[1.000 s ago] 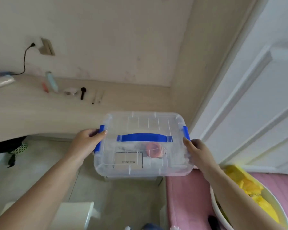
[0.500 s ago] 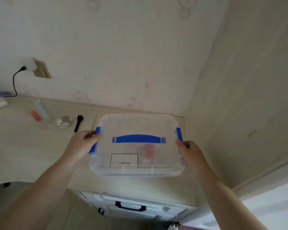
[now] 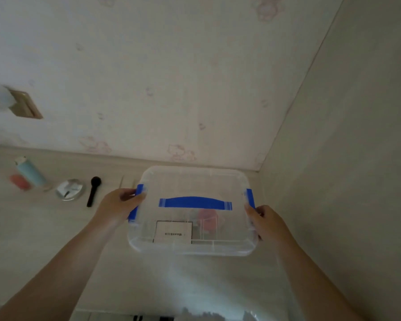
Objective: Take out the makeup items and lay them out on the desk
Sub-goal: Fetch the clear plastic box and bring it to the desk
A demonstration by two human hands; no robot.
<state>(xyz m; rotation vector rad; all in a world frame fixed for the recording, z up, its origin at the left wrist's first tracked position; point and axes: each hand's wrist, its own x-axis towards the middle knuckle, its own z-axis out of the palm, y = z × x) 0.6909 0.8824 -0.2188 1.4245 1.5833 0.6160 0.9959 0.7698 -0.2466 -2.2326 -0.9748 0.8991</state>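
At the far left of the worktop (image 3: 33,228) several makeup items are already lying in a row near the wall — a pale blue tube (image 3: 30,171), a small pink item (image 3: 20,181) just beside it, a round silver compact (image 3: 69,189), a black brush (image 3: 93,191) and two thin sticks (image 3: 121,181) that are too faint to identify. To their right, the left hand (image 3: 119,205) is curling its fingers around the left blue latch (image 3: 136,205) of the clear storage box (image 3: 192,209), its grip closed on that side. The box is sitting in the far right corner of the worktop, lid on, with its blue handle (image 3: 195,202) lying flat across the top; whether it is resting fully on the surface or being held just above it cannot be told. Through the plastic a pink item (image 3: 207,216) and a white label (image 3: 174,231) are showing, blurred. The right hand (image 3: 264,221) is gripping the right edge by the right blue latch (image 3: 250,198). The step in hand appears to be settling the box before opening it — next, both latches are likely needing to be flipped up and the lid lifted off, so the remaining items can be reached.
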